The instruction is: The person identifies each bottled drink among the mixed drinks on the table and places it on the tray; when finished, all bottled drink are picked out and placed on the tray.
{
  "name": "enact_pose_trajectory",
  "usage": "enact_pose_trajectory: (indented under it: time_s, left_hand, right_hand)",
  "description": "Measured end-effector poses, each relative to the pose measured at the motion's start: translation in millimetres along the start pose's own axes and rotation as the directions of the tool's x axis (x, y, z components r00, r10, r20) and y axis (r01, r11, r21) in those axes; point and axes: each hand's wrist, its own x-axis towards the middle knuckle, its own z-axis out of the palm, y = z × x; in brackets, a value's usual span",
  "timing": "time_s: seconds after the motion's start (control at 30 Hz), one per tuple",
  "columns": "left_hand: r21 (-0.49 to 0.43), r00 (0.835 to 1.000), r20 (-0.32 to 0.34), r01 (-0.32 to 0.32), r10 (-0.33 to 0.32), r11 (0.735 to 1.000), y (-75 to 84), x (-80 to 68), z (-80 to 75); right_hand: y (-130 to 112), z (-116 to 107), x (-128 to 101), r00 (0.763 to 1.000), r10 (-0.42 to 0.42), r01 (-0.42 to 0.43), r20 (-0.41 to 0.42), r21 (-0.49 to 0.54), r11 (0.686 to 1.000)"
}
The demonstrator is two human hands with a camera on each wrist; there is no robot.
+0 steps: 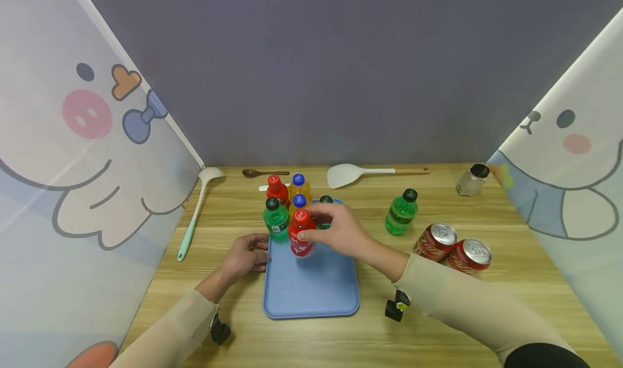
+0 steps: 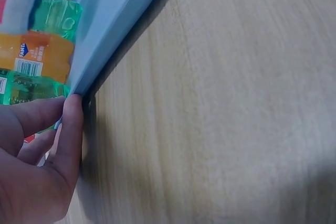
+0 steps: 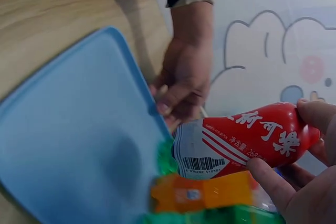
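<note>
Flat blue plastic tray (image 1: 316, 292) on the wooden table (image 1: 438, 325), holding six small bottles at its far end: two red, two orange with blue caps, two green with dark caps; right hand (image 1: 340, 230) grips the upper part of the near red plastic bottle (image 1: 300, 238), standing on the tray. Left hand (image 1: 245, 257) with fingers curled against the tray's left edge, steadying it; a third green bottle (image 1: 401, 212) and two red drink cans (image 1: 455, 249) stand on the table right of the tray.

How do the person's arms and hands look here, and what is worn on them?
Both hands, the left hand and the right hand, are bare. Both arms wear long, close-fitting beige sleeves. A small black device sits at each wrist; the right one shows a yellow mark.
</note>
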Motion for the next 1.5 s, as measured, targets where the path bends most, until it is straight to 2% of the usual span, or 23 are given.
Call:
enact_pose_trajectory:
  time_s: [0.2, 0.37, 0.57, 0.87, 1.03, 1.2, 1.33, 1.5]
  left_hand:
    - [-0.003, 1.000, -0.013, 0.009, -0.009, 1.000, 2.7, -1.1, 1.8]
    - [-0.007, 1.000, -0.010, 0.007, -0.007, 1.000, 3.6, -2.9, 3.6]
    - [-0.002, 1.000, -0.018, 0.003, -0.003, 1.000, 4.2, -2.7, 3.6]
    - [0.016, 1.000, -0.029, 0.001, -0.001, 1.000, 3.8, -0.6, 3.2]
    - [0.015, 1.000, -0.031, -0.002, 0.003, 1.000, 2.0, -0.2, 4.5]
    - [0.006, 1.000, -0.029, -0.011, 0.011, 1.000, 1.0, -0.9, 4.8]
    - [0.001, 1.000, -0.028, -0.012, 0.012, 1.000, 1.9, -1.0, 3.8]
    - [-0.008, 1.000, -0.025, -0.007, 0.007, 1.000, 2.3, -0.4, 3.6]
  right_hand:
    - [13, 26, 3, 1.000, 0.023, -0.024, 0.013, 0.021, 1.000]
    - [23, 39, 1, 0.998, 0.065, -0.064, 0.028, -0.008, 0.998]
    - [31, 45, 0, 0.998, 0.068, -0.068, 0.014, -0.001, 0.998]
    - [32, 47, -1, 0.996, 0.069, -0.069, 0.049, -0.015, 0.998]
    - [29, 39, -8, 0.989, 0.101, -0.098, 0.111, -0.031, 0.995]
    - [22, 23, -19, 0.984, 0.109, -0.112, 0.140, 0.013, 0.994]
    - [12, 4, -28, 0.988, 0.065, -0.067, 0.142, 0.013, 0.998]
    - [-4, -31, -38, 0.994, 0.012, -0.013, 0.108, 0.008, 1.000]
